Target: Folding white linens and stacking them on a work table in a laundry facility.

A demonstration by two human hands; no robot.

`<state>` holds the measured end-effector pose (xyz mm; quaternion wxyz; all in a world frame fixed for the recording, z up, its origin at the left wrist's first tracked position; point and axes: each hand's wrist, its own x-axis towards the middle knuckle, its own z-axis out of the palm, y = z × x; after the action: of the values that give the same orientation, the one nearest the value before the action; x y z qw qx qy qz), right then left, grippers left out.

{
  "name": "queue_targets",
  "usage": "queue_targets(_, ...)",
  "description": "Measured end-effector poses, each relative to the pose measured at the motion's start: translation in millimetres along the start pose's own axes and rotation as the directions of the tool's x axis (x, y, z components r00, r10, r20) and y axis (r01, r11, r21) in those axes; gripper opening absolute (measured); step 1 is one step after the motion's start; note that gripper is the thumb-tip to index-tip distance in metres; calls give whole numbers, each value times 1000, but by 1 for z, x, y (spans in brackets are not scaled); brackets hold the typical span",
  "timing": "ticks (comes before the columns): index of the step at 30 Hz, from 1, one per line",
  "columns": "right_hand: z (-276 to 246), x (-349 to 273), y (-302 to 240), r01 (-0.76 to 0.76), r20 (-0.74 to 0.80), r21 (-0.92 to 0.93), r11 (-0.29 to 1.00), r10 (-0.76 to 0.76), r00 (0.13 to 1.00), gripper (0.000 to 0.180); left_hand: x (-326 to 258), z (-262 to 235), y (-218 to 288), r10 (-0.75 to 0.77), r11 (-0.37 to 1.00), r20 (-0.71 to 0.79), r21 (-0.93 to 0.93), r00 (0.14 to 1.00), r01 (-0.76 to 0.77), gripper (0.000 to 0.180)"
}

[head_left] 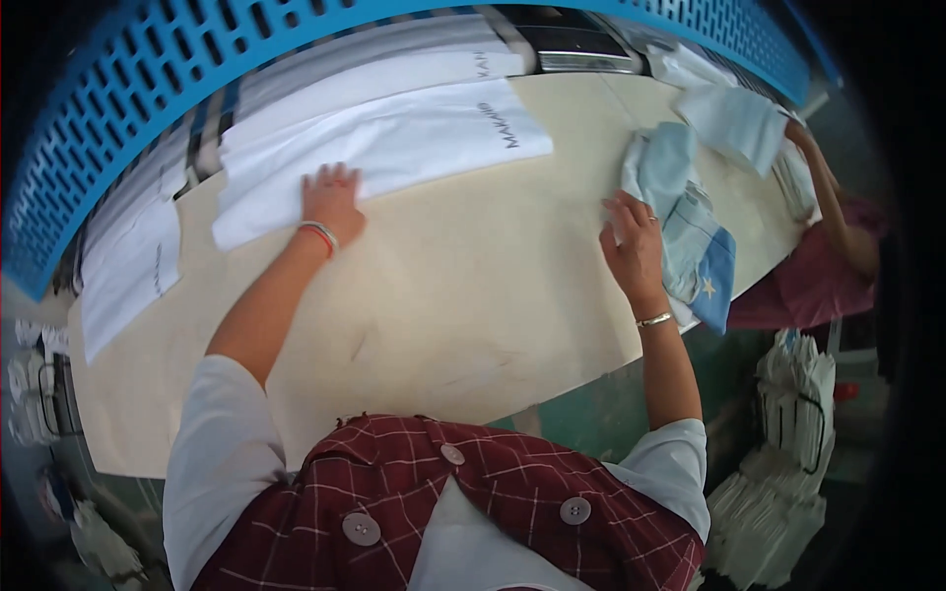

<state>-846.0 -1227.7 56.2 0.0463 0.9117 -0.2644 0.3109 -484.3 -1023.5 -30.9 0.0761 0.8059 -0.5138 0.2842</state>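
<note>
My left hand [333, 205] lies with its fingers spread on the near edge of a long, flat white cloth piece [414, 138], which has dark printing at its right end. Over on the right side, my right hand [634, 248] is at the left edge of a loose heap of light blue and white cloth [680, 197]. Its fingers are bent and apart, slightly blurred, and I see nothing gripped in them. A darker blue corner with a pale star [711, 286] hangs at the heap's near end.
Both hands are over a pale tabletop [443, 305]. Another white printed piece [133, 276] lies at far left. A blue perforated plastic panel [148, 74] arches across the back. At right, a co-worker's arm [828, 187] reaches to pale cloth [739, 123]. Bundled white stacks [788, 443] stand below right.
</note>
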Motion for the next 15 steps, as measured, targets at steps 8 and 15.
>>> queue_targets(8,55,13,-168,162,46,81,984,-166,985,38,-94,-86,-111,275,933,520,-348,808,-94,27)
queue_targets(15,77,-68,-316,-231,216,-118,966,251,944,56,-352,-141,-257,177,842,84,-529,981,-106,34)
